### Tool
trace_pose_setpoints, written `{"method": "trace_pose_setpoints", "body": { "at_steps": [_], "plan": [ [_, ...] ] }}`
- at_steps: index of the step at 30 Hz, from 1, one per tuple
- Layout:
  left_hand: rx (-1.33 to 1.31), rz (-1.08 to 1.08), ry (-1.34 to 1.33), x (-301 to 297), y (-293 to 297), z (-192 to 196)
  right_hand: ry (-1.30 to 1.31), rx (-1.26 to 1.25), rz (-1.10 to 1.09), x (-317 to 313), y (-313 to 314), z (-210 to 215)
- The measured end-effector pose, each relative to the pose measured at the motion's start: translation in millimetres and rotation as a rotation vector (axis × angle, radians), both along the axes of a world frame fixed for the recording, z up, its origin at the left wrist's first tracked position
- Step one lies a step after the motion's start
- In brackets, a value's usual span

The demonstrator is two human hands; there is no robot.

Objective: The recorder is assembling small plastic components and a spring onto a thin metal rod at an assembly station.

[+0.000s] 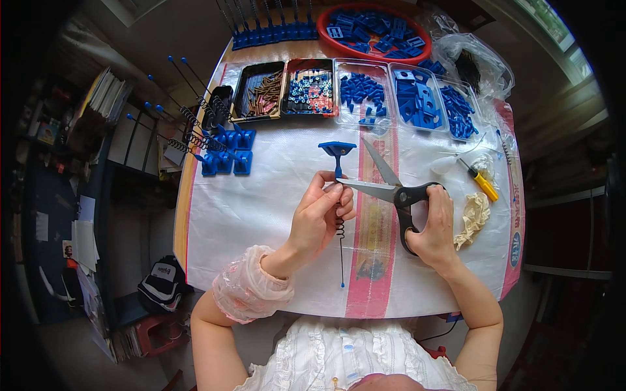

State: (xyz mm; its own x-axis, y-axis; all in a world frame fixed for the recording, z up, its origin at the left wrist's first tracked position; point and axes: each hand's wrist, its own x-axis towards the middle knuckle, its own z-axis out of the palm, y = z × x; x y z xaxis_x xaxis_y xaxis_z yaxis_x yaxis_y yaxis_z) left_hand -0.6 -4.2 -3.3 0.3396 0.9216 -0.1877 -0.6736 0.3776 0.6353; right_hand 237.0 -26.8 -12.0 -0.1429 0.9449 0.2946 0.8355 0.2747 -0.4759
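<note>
My left hand (pixel 319 210) pinches a blue plastic piece with a black spring rod (pixel 340 228), just below its neck. The piece's wide blue base (pixel 337 149) points away from me, and the rod's blue-tipped end hangs toward me. In my right hand (pixel 433 228) is a pair of black-handled scissors (pixel 405 197), fingers through the loops. The blades are spread apart; the lower blade reaches the blue neck beside my left fingertips. Whether it touches the piece, I cannot tell.
Finished-looking blue spring pieces (pixel 225 153) stand at the left. Trays along the back hold brass-coloured screws (pixel 266 91), small nuts (pixel 310 88) and blue parts (pixel 362 91). Behind them sits a red basin (pixel 323 42) of blue pieces. A yellow screwdriver (pixel 482 182) and crumpled cream material (pixel 474 221) lie right.
</note>
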Motion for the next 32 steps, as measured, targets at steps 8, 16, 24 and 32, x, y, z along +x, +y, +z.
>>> {"method": "trace_pose_setpoints", "body": {
  "at_steps": [8, 16, 24, 32],
  "plan": [
    [0.068, 0.001, 0.111, 1.3, 0.6, -0.5, 0.001, 0.007, 0.001, -0.7, -0.2, 1.2],
    [0.096, 0.005, 0.140, 1.1, 1.3, -2.8, 0.004, 0.011, 0.006, -0.5, 0.3, 0.7],
    [0.093, -0.004, 0.165, 0.2, 1.2, -3.6, -0.002, -0.028, -0.006, -0.8, -0.2, 1.2],
    [0.091, 0.005, 0.169, 0.0, 1.1, -4.9, -0.001, -0.024, -0.006, -1.3, -0.7, 2.0]
  ]
}}
